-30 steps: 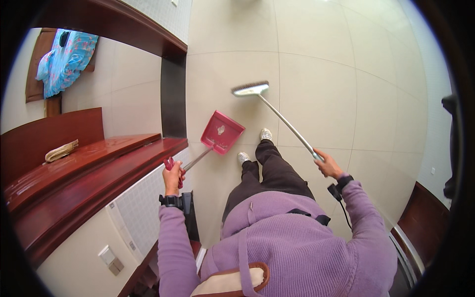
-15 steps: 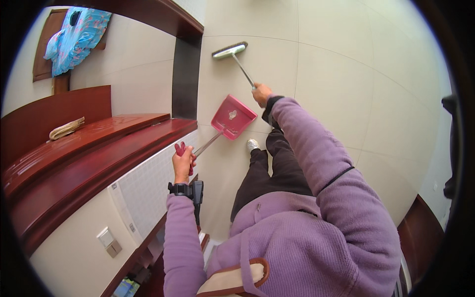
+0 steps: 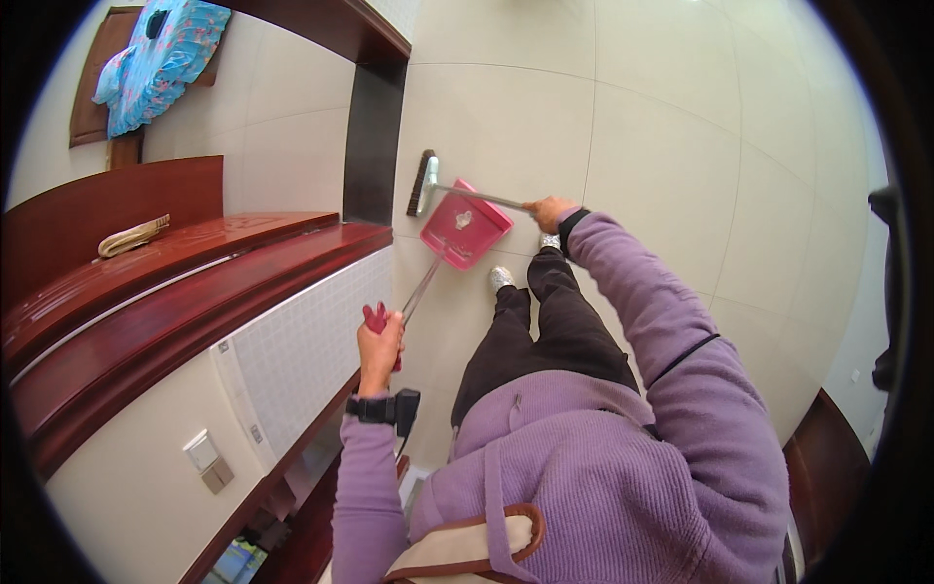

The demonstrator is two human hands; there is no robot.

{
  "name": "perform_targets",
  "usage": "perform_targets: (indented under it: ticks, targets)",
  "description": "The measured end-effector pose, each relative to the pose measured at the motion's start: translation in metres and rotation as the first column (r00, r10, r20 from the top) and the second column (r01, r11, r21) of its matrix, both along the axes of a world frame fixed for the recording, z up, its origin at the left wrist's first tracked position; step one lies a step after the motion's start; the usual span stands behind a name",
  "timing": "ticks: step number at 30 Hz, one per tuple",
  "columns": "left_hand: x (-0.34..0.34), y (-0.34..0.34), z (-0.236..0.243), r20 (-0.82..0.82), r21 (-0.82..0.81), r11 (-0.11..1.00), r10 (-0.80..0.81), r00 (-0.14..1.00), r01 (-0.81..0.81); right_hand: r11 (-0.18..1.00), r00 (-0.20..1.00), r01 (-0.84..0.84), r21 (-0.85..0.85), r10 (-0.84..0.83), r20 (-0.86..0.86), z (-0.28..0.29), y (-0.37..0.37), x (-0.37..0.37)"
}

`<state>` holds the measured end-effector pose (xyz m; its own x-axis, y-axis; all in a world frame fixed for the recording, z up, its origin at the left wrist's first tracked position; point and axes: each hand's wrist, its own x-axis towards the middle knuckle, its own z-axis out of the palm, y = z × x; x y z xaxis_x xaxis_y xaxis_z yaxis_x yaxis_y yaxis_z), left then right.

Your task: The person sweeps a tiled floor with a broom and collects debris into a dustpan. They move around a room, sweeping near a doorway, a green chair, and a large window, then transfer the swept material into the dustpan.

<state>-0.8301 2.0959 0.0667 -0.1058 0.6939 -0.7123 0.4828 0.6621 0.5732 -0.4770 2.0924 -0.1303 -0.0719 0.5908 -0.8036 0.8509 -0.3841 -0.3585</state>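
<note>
Right hand (image 3: 551, 213) curls closed round the broom pole (image 3: 482, 198), brush head (image 3: 423, 185) just left of the dustpan (image 3: 465, 236), near the floor (image 3: 671, 175) edge by the doorframe (image 3: 375, 146). Left hand (image 3: 380, 343) clasps the red grip (image 3: 374, 317). Both tools likely light, stiff; hold by pole and grip.

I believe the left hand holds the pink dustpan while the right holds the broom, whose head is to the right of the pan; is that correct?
Not quite: the broom head is to the left of the pink pan, as the head camera view shows; the rest stands.
</note>
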Motion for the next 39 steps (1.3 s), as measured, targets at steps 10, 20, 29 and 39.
perform_targets:
  ticks: [10, 20, 29, 39]
  targets:
    - [-0.051, -0.019, 0.083, 0.128, -0.036, 0.996, 0.083, 0.988, -0.079, 0.976, 0.976, 0.217, 0.03, -0.218, 0.01, 0.058, -0.137, 0.125]
    - [-0.011, -0.012, 0.042, 0.146, -0.013, 0.996, -0.088, 0.985, 0.091, 0.693, 0.705, 0.705, -0.147, -0.707, 0.05, 0.157, -0.312, 0.109]
    - [0.071, 0.038, -0.013, 0.035, 0.053, 0.927, -0.374, 0.927, 0.372, 0.079, 0.011, 0.956, -0.282, -0.972, -0.236, 0.131, -0.333, 0.074]
    - [0.124, 0.06, -0.035, -0.045, 0.047, 0.85, -0.522, 0.852, 0.524, -0.271, -0.51, 0.715, -0.645, -0.833, -0.215, 0.054, -0.222, 0.036]
